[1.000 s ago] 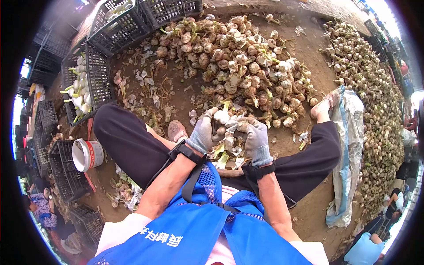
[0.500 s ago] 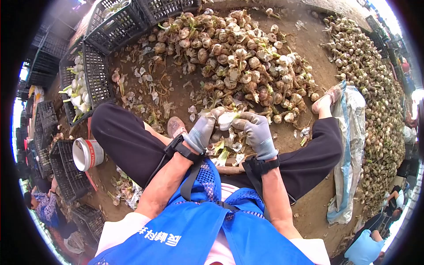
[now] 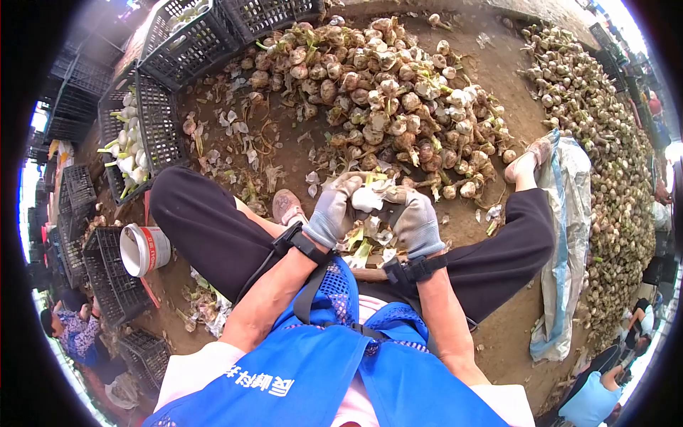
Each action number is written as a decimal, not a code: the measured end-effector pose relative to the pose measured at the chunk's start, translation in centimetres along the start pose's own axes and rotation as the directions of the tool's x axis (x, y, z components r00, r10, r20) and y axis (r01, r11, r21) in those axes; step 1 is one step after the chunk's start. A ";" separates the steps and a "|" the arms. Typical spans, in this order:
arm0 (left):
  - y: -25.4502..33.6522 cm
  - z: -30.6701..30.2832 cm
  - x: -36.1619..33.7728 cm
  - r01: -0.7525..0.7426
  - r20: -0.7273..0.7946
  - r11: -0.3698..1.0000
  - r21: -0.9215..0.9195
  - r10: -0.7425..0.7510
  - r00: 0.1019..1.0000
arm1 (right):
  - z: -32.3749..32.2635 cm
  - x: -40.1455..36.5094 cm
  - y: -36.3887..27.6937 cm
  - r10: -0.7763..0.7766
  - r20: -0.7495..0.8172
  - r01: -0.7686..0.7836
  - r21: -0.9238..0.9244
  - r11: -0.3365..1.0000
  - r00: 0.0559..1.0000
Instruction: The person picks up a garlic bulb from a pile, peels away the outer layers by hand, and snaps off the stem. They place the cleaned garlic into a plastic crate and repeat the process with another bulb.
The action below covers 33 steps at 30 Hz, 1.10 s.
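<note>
A white garlic bulb (image 3: 366, 199) is held between my two gloved hands, above the ground between my legs. My left hand (image 3: 336, 206) grips its left side, fingers curled round it. At its right side my right hand (image 3: 413, 213) is closed, its fingertips by the bulb and the pale stem. Loose skins and leaf scraps (image 3: 366, 238) lie beneath the hands. Just beyond them rises a heap of unpeeled garlic bulbs (image 3: 384, 92) with dry, earthy skins.
A black crate (image 3: 160, 117) at left holds peeled white garlic (image 3: 128, 146). Near my left knee stands a white bucket (image 3: 144, 249). A plastic sack (image 3: 562, 249) lies by my right leg, with a larger garlic heap (image 3: 619, 171) beyond. Other people sit at both edges.
My right hand has turned and its fingers have shifted at the bulb. More of the bulb's round white side now faces up. The left hand keeps its hold.
</note>
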<state>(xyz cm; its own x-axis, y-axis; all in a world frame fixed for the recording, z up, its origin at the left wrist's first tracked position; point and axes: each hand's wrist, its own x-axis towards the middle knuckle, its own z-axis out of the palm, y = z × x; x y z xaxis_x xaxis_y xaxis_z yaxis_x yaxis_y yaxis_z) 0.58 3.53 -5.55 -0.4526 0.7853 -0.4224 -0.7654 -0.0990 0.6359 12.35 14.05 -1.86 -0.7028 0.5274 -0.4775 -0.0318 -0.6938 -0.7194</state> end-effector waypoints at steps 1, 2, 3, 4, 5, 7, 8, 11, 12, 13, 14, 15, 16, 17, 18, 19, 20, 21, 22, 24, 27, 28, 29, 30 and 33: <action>0.2 -0.2 0.1 0.107 0.016 0.983 -0.149 -0.105 0.994 | -0.4 0.2 0.3 0.123 0.031 -0.127 0.204 0.971 0.992; 0.2 -0.5 -0.1 0.154 0.040 0.977 -0.149 -0.150 0.988 | -1.1 0.7 0.8 0.159 0.061 -0.168 0.209 0.963 0.985; 0.0 -0.6 -0.1 0.152 0.038 0.977 -0.150 -0.148 0.988 | -1.6 0.9 1.1 0.161 0.063 -0.170 0.208 0.963 0.985; 0.0 -0.4 -0.2 0.147 0.053 0.982 -0.122 -0.142 0.988 | -1.3 0.9 1.0 0.094 0.032 -0.098 0.175 0.980 0.995; -0.1 -0.2 -0.1 0.144 0.071 0.985 -0.092 -0.138 0.988 | -1.2 1.0 0.8 0.021 0.002 -0.021 0.141 0.990 1.000; -0.8 -0.1 0.1 0.065 0.123 0.996 -0.068 -0.056 0.991 | -2.0 1.7 1.5 -0.177 0.003 0.177 -0.081 0.981 0.984; -1.1 -0.4 0.5 -0.034 0.172 0.997 0.069 0.022 0.985 | -0.7 0.9 0.6 -0.140 -0.050 0.136 -0.088 0.987 0.989; -1.1 0.2 0.3 -0.233 0.120 0.818 0.526 0.200 0.972 | 0.9 0.9 1.4 -0.119 -0.122 0.099 -0.159 0.982 0.985; -1.5 -0.7 0.9 -0.198 0.031 0.890 0.412 0.203 0.979 | 0.6 1.3 2.1 -0.145 -0.122 0.118 -0.200 0.973 0.982; -1.0 -0.4 1.1 -0.173 -0.056 0.943 0.284 0.197 0.979 | 0.7 1.5 2.1 -0.172 -0.118 0.139 -0.244 0.960 0.978; -0.6 -0.1 0.8 -0.177 -0.060 0.943 0.283 0.201 0.978 | 0.4 1.6 1.5 -0.197 -0.168 0.151 -0.253 0.956 0.966; -0.2 0.3 0.4 -0.129 -0.058 0.989 0.077 0.133 0.989 | -0.1 1.6 0.5 -0.223 -0.218 0.163 -0.263 0.951 0.950; 0.6 0.9 0.0 -0.072 -0.039 0.989 -0.131 0.067 0.997 | -1.6 2.8 0.8 -0.194 -0.333 0.111 -0.252 0.961 0.923; 0.7 0.8 0.1 -0.076 -0.040 0.988 -0.134 0.071 0.997 | -3.8 3.7 0.9 -0.162 -0.290 0.020 -0.435 0.900 0.943; 0.9 0.6 0.3 -0.053 -0.007 0.986 -0.161 0.053 0.999 | -5.3 4.4 1.4 -0.144 -0.209 -0.002 -0.572 0.820 0.967; 0.9 0.5 0.2 -0.029 0.025 0.982 -0.187 0.034 0.999 | -6.1 4.6 1.8 -0.109 -0.132 -0.013 -0.695 0.719 0.985; 0.6 0.2 0.2 -0.053 0.032 0.984 -0.172 0.060 0.998 | -4.0 3.4 0.8 -0.102 -0.131 -0.019 -0.696 0.717 0.986; 0.3 0.0 0.3 -0.052 0.026 0.983 -0.174 0.058 0.998 | -1.7 2.1 -0.2 -0.040 -0.150 -0.039 -0.491 0.870 0.988; 0.1 0.1 0.4 -0.171 -0.011 0.985 0.032 0.172 0.985 | 0.5 0.9 -1.2 0.022 -0.156 -0.062 -0.252 0.966 0.988; 0.1 1.0 -0.2 -0.259 -0.047 0.928 0.269 0.281 0.959 | 1.4 0.6 -0.7 0.056 -0.076 -0.074 -0.258 0.963 0.996; -0.1 0.5 0.4 -0.226 -0.092 0.930 0.291 0.262 0.961 | 2.2 0.7 -0.3 0.070 -0.096 -0.096 -0.301 0.949 0.993; 0.0 0.3 0.5 -0.263 -0.025 0.888 0.378 0.294 0.956 | 1.8 0.7 -0.2 0.112 -0.073 -0.127 -0.250 0.960 0.991; 0.0 0.2 0.5 -0.264 -0.030 0.887 0.379 0.297 0.954 | 1.5 0.8 -0.1 0.152 -0.047 -0.159 -0.199 0.967 0.987; -0.1 0.3 0.5 -0.245 -0.066 0.910 0.336 0.282 0.957 | 1.3 0.7 -0.1 0.171 -0.073 -0.178 -0.117 0.977 0.983; -0.1 0.7 0.8 -0.218 -0.089 0.948 0.230 0.243 0.966 | 0.8 0.4 -0.3 0.170 0.002 -0.170 0.019 0.985 0.985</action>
<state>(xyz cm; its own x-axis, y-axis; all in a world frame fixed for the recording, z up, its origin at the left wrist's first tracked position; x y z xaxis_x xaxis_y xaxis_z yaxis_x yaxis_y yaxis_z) 0.59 4.57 -5.47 -0.6643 0.6797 -0.3109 -0.5220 -0.1242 0.8439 11.54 14.05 -1.47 -0.6996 0.4002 -0.5920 0.0747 -0.7829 -0.6176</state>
